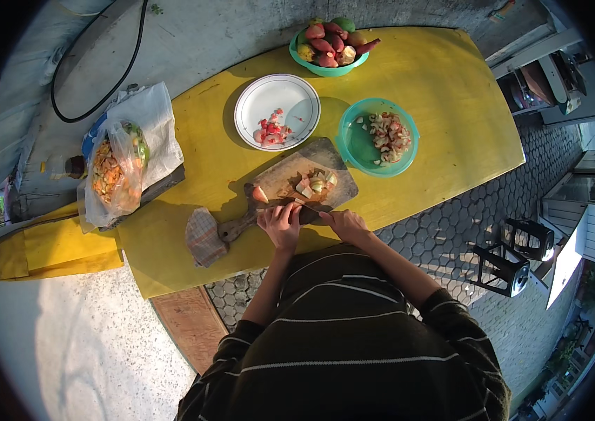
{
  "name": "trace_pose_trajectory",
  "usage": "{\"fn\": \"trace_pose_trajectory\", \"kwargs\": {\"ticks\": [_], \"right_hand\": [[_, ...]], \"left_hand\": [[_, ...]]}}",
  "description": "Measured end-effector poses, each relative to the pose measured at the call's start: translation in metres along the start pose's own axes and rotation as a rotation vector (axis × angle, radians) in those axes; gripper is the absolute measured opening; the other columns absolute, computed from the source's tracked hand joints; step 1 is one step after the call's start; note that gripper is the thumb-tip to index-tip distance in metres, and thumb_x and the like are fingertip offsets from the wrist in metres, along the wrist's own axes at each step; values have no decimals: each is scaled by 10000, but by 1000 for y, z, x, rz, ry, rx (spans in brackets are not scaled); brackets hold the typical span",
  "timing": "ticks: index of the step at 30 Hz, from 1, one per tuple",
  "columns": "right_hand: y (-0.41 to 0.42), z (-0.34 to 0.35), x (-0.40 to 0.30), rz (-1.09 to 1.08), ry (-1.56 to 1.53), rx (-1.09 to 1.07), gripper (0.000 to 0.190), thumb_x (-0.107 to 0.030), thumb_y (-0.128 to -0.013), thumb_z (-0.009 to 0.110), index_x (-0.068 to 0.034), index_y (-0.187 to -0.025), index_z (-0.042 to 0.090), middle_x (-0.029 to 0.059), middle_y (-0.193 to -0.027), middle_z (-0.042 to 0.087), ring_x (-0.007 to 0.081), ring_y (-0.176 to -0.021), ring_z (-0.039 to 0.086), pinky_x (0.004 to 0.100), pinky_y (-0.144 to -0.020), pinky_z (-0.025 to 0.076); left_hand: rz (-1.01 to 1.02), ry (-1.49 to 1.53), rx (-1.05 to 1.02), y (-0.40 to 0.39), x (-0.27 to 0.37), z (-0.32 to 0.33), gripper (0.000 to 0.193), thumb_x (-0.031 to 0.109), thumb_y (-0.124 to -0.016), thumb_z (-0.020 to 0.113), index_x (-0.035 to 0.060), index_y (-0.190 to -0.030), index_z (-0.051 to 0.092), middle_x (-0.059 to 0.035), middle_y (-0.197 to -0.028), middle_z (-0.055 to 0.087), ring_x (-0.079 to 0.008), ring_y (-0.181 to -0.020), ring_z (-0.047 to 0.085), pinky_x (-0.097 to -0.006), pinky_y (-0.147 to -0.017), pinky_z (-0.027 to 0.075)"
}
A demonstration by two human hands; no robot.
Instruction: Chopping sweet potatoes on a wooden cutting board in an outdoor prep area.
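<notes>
My right hand (349, 226) grips a knife (310, 208), its blade pointing left over the near edge of a wooden cutting board (268, 176). The fingers of my left hand (281, 225) hold a small fruit piece (298, 201) against the board, close to the blade. Beyond my hands lies a pile of pale, pink-skinned fruit chunks (316, 183). One larger wedge (260, 194) rests at the board's left side. Further back stand a white plate (263, 94) bearing red fruit scraps and a green plastic bowl (356, 144) containing chopped fruit.
On the yellow table (445, 105), a turquoise basin (310, 67) of whole fruit stands at the back. A checked cloth (205, 237) lies beside the board handle. Clear plastic bags of cut produce (113, 173) sit at left. Black stools (502, 268) stand on the paving at right.
</notes>
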State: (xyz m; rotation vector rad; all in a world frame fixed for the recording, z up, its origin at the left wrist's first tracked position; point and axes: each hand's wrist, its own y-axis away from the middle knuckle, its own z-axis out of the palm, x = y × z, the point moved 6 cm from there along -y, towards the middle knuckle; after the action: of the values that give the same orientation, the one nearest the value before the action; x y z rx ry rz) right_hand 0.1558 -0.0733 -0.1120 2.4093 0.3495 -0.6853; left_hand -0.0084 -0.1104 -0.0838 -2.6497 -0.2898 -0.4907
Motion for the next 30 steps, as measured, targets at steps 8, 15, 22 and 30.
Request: {"fn": "trace_pose_trajectory", "kwargs": {"ticks": [8, 15, 22, 30], "right_hand": [[11, 13, 34, 358, -592, -685, 591, -529, -863, 332, -32, -564, 446, 37, -425, 283, 191, -424, 409, 324, -433, 378], [29, -6, -12, -743, 189, 387, 366, -127, -812, 486, -79, -1175, 470, 123, -686, 542, 250, -508, 525, 370, -374, 412], [27, -2, -10, -586, 341, 377, 403, -124, -793, 501, -114, -1194, 459, 119, -703, 547, 286, -531, 541, 383, -392, 426], [22, -6, -13, -391, 141, 81, 302, -192, -841, 466, -189, -1142, 497, 125, -733, 569, 303, -569, 563, 407, -411, 435]], "left_hand": [[39, -12, 20, -1, 2, -3, 172, 290, -709, 658, 165, -825, 632, 43, -727, 540, -182, -760, 496, -398, -795, 317], [32, -13, 31, 1, 4, -2, 158, 244, -694, 675, 161, -822, 631, 32, -717, 537, -183, -755, 494, -364, -768, 321], [-8, -19, -51, 4, -1, 4, 212, 274, -740, 619, 166, -922, 623, 7, -734, 527, -203, -773, 485, -394, -801, 304], [-4, -38, -108, 0, -2, 6, 246, 290, -749, 608, 161, -959, 617, -12, -736, 527, -208, -789, 484, -402, -810, 301]]}}
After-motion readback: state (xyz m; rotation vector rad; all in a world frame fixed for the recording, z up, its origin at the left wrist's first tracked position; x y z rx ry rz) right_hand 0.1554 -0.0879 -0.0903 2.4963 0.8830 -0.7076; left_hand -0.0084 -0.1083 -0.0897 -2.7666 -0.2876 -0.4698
